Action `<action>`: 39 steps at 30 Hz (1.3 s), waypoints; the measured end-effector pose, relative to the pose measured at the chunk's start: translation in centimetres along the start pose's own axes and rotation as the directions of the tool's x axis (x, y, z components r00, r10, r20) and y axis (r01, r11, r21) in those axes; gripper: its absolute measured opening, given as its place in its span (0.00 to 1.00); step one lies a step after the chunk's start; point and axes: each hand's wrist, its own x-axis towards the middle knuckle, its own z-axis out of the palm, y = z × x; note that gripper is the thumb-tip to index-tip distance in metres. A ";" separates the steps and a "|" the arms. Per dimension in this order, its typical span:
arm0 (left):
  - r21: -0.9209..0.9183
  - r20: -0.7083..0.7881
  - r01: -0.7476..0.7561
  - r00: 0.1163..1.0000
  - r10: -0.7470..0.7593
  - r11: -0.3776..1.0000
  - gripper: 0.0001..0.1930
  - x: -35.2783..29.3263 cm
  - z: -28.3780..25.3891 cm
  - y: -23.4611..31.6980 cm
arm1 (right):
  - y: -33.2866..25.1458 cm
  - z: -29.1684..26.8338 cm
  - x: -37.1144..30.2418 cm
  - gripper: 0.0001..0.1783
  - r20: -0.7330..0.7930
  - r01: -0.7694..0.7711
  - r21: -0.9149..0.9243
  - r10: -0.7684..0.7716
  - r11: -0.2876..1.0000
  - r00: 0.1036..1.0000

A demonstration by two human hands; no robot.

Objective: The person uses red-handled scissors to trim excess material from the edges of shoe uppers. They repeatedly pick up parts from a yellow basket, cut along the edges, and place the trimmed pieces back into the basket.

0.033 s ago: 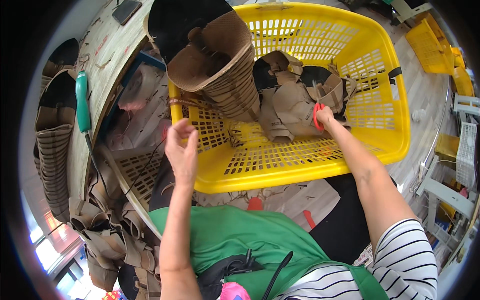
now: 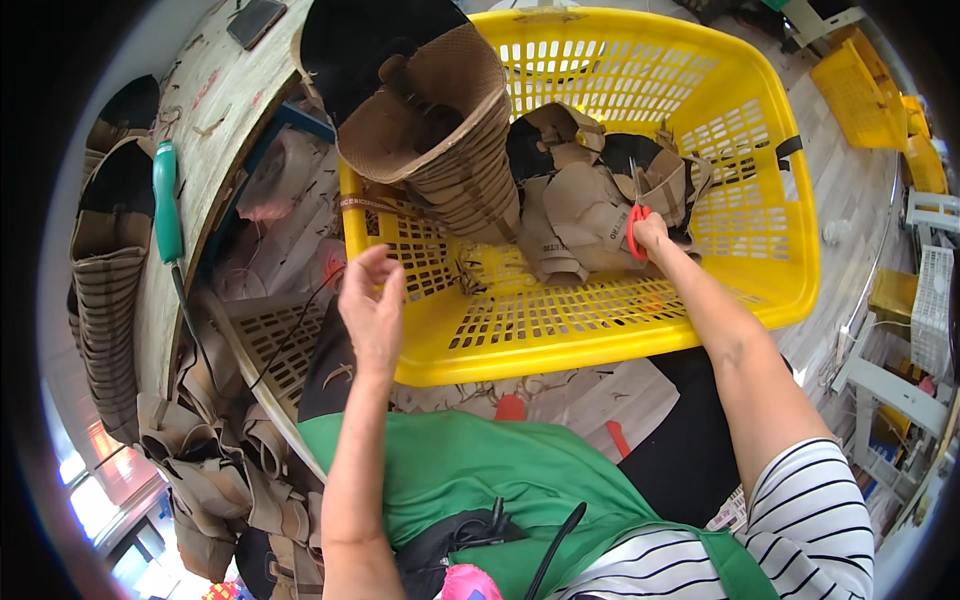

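My right hand (image 2: 651,232) grips scissors (image 2: 634,228) with red handles over a heap of tan fabric pieces (image 2: 580,215) inside a yellow slotted basket (image 2: 600,355). The blades point up and away, over the pieces. My left hand (image 2: 373,305) is in the air by the basket's near left corner, fingers loosely apart, holding nothing. A nested stack of tan, curved fabric pieces with black parts (image 2: 440,125) leans against the basket's left side. Whether the blades touch any piece I cannot make out.
A worktable (image 2: 215,110) at left bears a phone (image 2: 256,23) and a green-handled corded tool (image 2: 166,200). Another nested tan stack (image 2: 105,330) is beyond it. More tan pieces (image 2: 220,480) hang at lower left beside a pale crate (image 2: 275,345). Scraps litter the floor.
My left hand has shifted slightly right and toward me. The right hand with the scissors stays in nearly the same place.
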 end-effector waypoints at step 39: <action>-0.560 0.509 0.268 0.858 0.070 0.784 0.22 -20.8 -3.0 15.9 | 5.1 -18.4 -44.5 0.11 0.174 0.331 0.651 -0.559 0.683 0.810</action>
